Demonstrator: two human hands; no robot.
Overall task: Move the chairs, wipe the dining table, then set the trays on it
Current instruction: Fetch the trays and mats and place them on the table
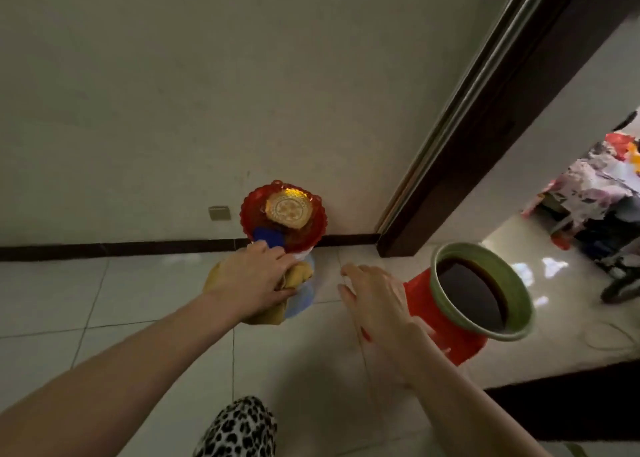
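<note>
A red scalloped tray (313, 229) stands up near the wall, with a round golden piece (289, 209) and a blue thing (268, 237) on it. Under it is a pale blue plastic piece (303, 299). My left hand (254, 280) reaches to the tray's near rim and grips a mustard-yellow cloth (298, 274). My right hand (375, 300) hovers to the right with spread fingers and holds nothing. No table or chair is in view.
A red plastic stool (440, 321) stands on the white tiled floor (138, 297) by my right hand, with a green-rimmed container (481, 290) on it. A dark door frame (467, 145) rises behind. Clutter (595, 197) fills the room beyond. A wall socket (219, 213) sits low.
</note>
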